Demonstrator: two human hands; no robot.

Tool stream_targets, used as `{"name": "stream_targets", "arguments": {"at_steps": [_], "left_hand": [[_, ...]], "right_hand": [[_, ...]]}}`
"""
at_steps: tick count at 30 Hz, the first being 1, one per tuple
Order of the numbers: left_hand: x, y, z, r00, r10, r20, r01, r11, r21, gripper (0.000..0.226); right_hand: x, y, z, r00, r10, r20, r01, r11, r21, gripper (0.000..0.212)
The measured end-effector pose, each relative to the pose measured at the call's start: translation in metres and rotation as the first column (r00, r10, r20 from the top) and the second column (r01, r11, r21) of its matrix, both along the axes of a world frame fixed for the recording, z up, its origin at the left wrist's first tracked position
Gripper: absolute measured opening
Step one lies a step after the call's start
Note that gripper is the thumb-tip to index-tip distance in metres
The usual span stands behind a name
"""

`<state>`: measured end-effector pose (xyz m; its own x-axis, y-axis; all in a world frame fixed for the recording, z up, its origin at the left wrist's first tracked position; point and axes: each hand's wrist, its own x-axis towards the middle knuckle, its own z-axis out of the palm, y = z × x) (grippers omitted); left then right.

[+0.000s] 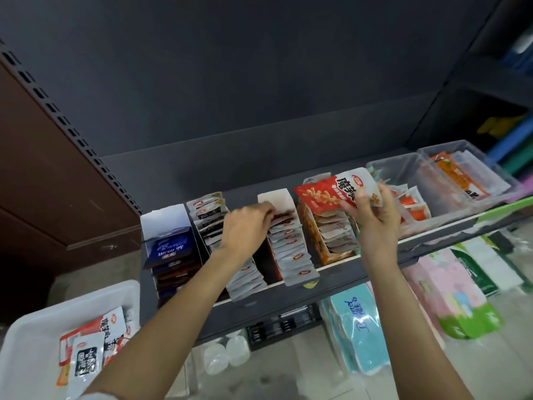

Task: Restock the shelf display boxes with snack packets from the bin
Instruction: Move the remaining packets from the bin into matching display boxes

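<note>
My left hand (245, 226) reaches into the third display box (284, 241) from the left, its fingers (264, 210) curled down onto the tops of the silver packets (291, 249) standing in a row there; whether they pinch one I cannot tell. My right hand (375, 217) is raised above the fourth box (326, 235), thumb and fingers gripping a red-and-white snack packet (331, 192) by its lower right end, the packet tilted with its printed face towards me.

All the boxes sit side by side along the front of the dark shelf (331, 280). The leftmost box (170, 249) holds dark blue packets, and the next holds grey ones. To the right of my right hand stand two clear plastic tubs (461, 180) with orange-and-white packets inside.

Down at lower left is the white bin (37, 333), below the shelf level, with several red, white and black packets (95, 342) lying loose in it. Under the shelf are wrapped tissue packs (357, 327) in blue, pink and green.
</note>
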<state>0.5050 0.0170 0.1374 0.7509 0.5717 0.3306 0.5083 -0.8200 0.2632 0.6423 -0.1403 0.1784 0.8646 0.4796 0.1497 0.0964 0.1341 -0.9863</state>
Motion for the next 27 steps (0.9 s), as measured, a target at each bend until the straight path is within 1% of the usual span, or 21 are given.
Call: {"name": "stream_targets", "arguments": {"at_steps": [2, 4, 6, 7, 9, 10, 12, 14, 15, 16, 17, 18, 19, 20, 22, 23, 24, 25, 27], "left_hand": [[0.002, 0.000, -0.008, 0.985, -0.032, -0.168, 0.038, 0.999, 0.033, 0.026], [0.003, 0.000, -0.010, 0.962, -0.041, -0.269, 0.059, 0.997, 0.059, 0.032], [0.005, -0.002, -0.010, 0.954, -0.037, -0.296, 0.060, 0.996, 0.070, 0.034], [0.006, -0.003, -0.010, 0.954, -0.036, -0.299, 0.059, 0.996, 0.066, 0.035], [0.005, -0.004, -0.008, 0.963, -0.036, -0.267, 0.053, 0.997, 0.057, 0.035], [0.004, -0.005, -0.008, 0.972, -0.039, -0.232, 0.052, 0.997, 0.051, 0.033], [-0.001, -0.006, -0.008, 0.987, -0.051, -0.155, 0.061, 0.997, 0.057, 0.028], [-0.006, -0.005, -0.010, 0.991, -0.066, -0.114, 0.074, 0.995, 0.061, 0.022], [-0.008, -0.004, -0.010, 0.990, -0.074, -0.117, 0.081, 0.995, 0.054, 0.020], [-0.010, -0.003, -0.010, 0.989, -0.087, -0.124, 0.093, 0.994, 0.049, 0.019], [-0.012, -0.003, -0.009, 0.985, -0.110, -0.130, 0.118, 0.992, 0.054, 0.019], [-0.015, -0.005, -0.007, 0.981, -0.143, -0.130, 0.153, 0.986, 0.072, 0.020], [-0.020, -0.008, -0.003, 0.977, -0.177, -0.121, 0.188, 0.978, 0.093, 0.022], [-0.026, -0.014, 0.002, 0.974, -0.205, -0.096, 0.215, 0.971, 0.106, 0.025], [-0.046, -0.029, 0.015, 0.974, -0.225, -0.007, 0.224, 0.966, 0.127, 0.022], [-0.061, -0.035, 0.021, 0.975, -0.216, 0.058, 0.207, 0.970, 0.128, 0.020], [-0.078, -0.040, 0.027, 0.970, -0.199, 0.139, 0.185, 0.976, 0.112, 0.020], [-0.097, -0.044, 0.030, 0.956, -0.176, 0.236, 0.158, 0.983, 0.091, 0.020], [-0.141, -0.046, 0.029, 0.911, -0.079, 0.404, 0.070, 0.997, 0.038, 0.016]], "right_hand": [[0.005, 0.010, 0.003, 0.995, 0.047, 0.091, -0.043, 0.998, -0.050, 0.008], [0.008, 0.026, 0.006, 0.966, 0.145, 0.216, -0.120, 0.985, -0.127, 0.009], [0.009, 0.046, 0.005, 0.909, 0.283, 0.307, -0.230, 0.953, -0.197, 0.011], [0.009, 0.057, 0.002, 0.857, 0.348, 0.379, -0.266, 0.930, -0.253, 0.013], [0.012, 0.077, -0.010, 0.734, 0.447, 0.512, -0.287, 0.887, -0.363, 0.017], [0.014, 0.086, -0.018, 0.698, 0.479, 0.533, -0.289, 0.869, -0.402, 0.017], [0.016, 0.096, -0.032, 0.667, 0.532, 0.522, -0.282, 0.829, -0.484, 0.013], [0.017, 0.100, -0.047, 0.641, 0.575, 0.508, -0.241, 0.779, -0.578, 0.016], [0.017, 0.100, -0.052, 0.609, 0.600, 0.520, -0.182, 0.743, -0.644, 0.020], [0.016, 0.099, -0.057, 0.558, 0.638, 0.530, -0.103, 0.687, -0.720, 0.026], [0.015, 0.097, -0.058, 0.506, 0.690, 0.517, -0.020, 0.609, -0.793, 0.030], [0.013, 0.093, -0.060, 0.472, 0.730, 0.493, 0.027, 0.548, -0.836, 0.034], [0.009, 0.089, -0.059, 0.474, 0.738, 0.481, 0.017, 0.538, -0.843, 0.038], [0.003, 0.083, -0.056, 0.514, 0.702, 0.493, -0.025, 0.587, -0.809, 0.041], [-0.019, 0.070, -0.044, 0.618, 0.538, 0.573, -0.068, 0.763, -0.643, 0.041], [-0.033, 0.064, -0.037, 0.648, 0.446, 0.617, -0.054, 0.836, -0.547, 0.039], [-0.050, 0.058, -0.030, 0.664, 0.375, 0.647, -0.053, 0.887, -0.459, 0.037], [-0.069, 0.053, -0.024, 0.676, 0.338, 0.655, -0.082, 0.917, -0.390, 0.036], [-0.112, 0.047, -0.018, 0.689, 0.376, 0.620, -0.203, 0.921, -0.333, 0.033]]}}
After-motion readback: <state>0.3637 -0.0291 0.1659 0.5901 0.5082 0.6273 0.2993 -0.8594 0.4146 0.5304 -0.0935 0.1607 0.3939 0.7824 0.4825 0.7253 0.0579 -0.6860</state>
